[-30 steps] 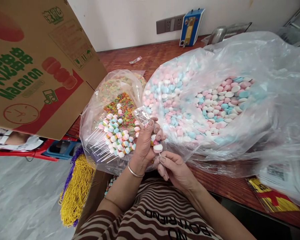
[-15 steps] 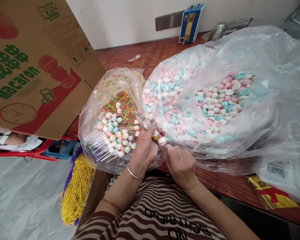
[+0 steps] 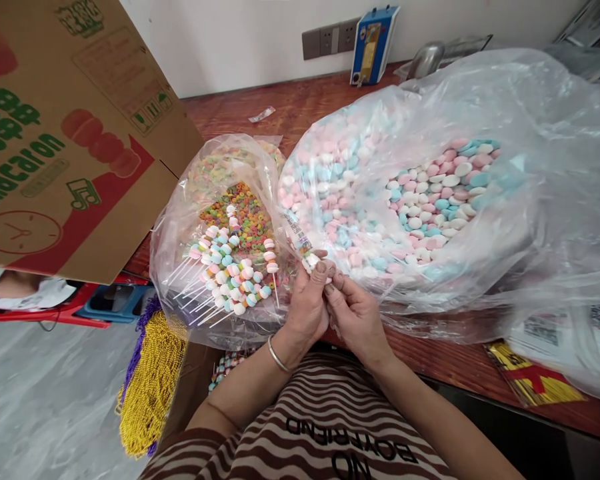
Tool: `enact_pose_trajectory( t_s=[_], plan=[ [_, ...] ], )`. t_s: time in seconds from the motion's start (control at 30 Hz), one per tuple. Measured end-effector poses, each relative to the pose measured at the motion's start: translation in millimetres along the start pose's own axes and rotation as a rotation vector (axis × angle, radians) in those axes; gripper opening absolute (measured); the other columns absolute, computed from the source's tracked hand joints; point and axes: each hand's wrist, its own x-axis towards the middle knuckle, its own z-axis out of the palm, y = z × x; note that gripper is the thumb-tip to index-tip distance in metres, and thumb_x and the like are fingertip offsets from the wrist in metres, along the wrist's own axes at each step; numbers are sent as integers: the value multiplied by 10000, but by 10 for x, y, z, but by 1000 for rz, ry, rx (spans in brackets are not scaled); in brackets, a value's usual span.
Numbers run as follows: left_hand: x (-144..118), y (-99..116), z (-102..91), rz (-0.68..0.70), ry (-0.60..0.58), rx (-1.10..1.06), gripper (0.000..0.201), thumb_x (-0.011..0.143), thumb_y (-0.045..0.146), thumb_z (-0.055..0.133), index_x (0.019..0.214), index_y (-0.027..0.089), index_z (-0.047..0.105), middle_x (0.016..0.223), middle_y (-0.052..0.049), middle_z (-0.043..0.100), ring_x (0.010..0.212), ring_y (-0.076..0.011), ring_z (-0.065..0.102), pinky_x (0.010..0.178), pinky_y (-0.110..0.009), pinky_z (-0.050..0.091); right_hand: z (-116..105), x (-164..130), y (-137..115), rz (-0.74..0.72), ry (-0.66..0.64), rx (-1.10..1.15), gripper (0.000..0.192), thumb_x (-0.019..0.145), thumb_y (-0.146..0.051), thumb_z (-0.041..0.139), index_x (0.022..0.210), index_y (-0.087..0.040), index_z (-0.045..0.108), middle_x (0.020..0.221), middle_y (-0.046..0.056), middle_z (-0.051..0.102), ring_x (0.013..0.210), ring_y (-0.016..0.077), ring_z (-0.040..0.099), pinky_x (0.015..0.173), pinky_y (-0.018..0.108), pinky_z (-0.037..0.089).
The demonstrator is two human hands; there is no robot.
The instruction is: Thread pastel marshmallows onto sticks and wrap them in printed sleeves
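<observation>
My left hand (image 3: 305,303) is closed around a marshmallow skewer (image 3: 310,261) in a clear printed wrapper, whose flat top end sticks out past the fingers. My right hand (image 3: 357,317) presses against the left one, thumb and fingers pinched at the lower end of the same skewer. Between the fingers most of it is hidden. Left of my hands, finished-looking marshmallow skewers (image 3: 233,273) with white sticks lie in a pile on a clear plastic bag (image 3: 167,233) that holds small colourful ring candies (image 3: 243,200). One single skewer (image 3: 270,257) lies apart from the pile.
A large clear bag of pink, white and blue marshmallows (image 3: 430,207) fills the right of the wooden table (image 3: 220,110). On the left stands a big cardboard box (image 3: 95,80). A blue device (image 3: 374,47) is by the wall; yellow packaging (image 3: 535,380) lies at the right edge.
My right hand has moved up against my left, and its fingers now meet the left fingers around the skewer. The view has shifted slightly.
</observation>
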Motion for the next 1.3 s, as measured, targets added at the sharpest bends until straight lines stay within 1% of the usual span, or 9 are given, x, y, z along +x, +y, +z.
enact_pose_trajectory(
  t_s=[0.13,0.37,0.47,0.6,0.77,0.97,1.1,1.2,1.3],
  plan=[
    [70,121,-75,-18,9,-6,469,761,445,849,1100,199,639,929,-9,652,866,-135,666,766,-251,534,-56,4,-52,-137,45,-272,243,979,-385,583,859,-196,678,719,-15,631,644,131,537,617,251,432],
    [226,405,-6,65,-2,4,292,871,397,764,1058,211,639,647,87,452,513,-35,446,658,-194,506,-101,-163,-152,-283,-124,-556,254,1053,-247,435,907,-190,634,707,-23,633,609,117,560,584,224,405],
    [160,256,45,54,4,15,319,891,469,725,1031,196,635,615,99,430,468,-25,404,689,-204,523,-62,-187,-66,-552,-25,-873,281,1043,-187,423,833,-180,610,638,-12,602,540,129,505,558,269,341],
    [16,15,74,-1,16,70,404,848,540,743,1000,178,647,626,67,511,580,-77,554,787,-268,550,-43,-114,17,-783,202,-1178,385,1039,-156,441,668,-201,531,539,-6,526,496,142,407,571,326,276],
    [67,127,12,-106,-15,15,429,845,533,746,1087,188,667,891,-24,678,818,-138,662,822,-299,546,-152,-83,-15,-816,219,-1191,205,1034,-160,491,918,-141,659,581,4,604,522,148,468,600,328,300],
    [296,399,-41,8,17,-58,287,848,378,789,1041,217,651,699,70,490,534,-32,447,552,-168,430,-114,-201,29,-811,115,-1101,194,1029,-168,483,1068,-133,670,598,7,628,545,152,507,612,317,338],
    [175,160,46,3,110,26,341,841,459,783,955,194,600,643,91,407,470,-22,360,511,-165,387,-42,-162,61,-801,134,-1174,263,1028,-145,462,823,-182,623,560,-7,569,516,143,441,613,310,326],
    [12,-43,64,-17,107,91,410,821,520,779,1000,196,603,683,67,510,570,-60,518,658,-213,499,-64,-103,70,-761,206,-1170,314,1024,-148,473,726,-205,553,551,-3,546,512,149,427,599,316,309],
    [-86,-113,-12,-64,8,199,481,813,559,767,1087,195,610,864,-10,667,780,-134,664,775,-271,539,-131,-90,60,-650,222,-1048,265,1042,-195,453,808,-193,578,627,15,603,554,158,498,582,303,322]
  ],
)
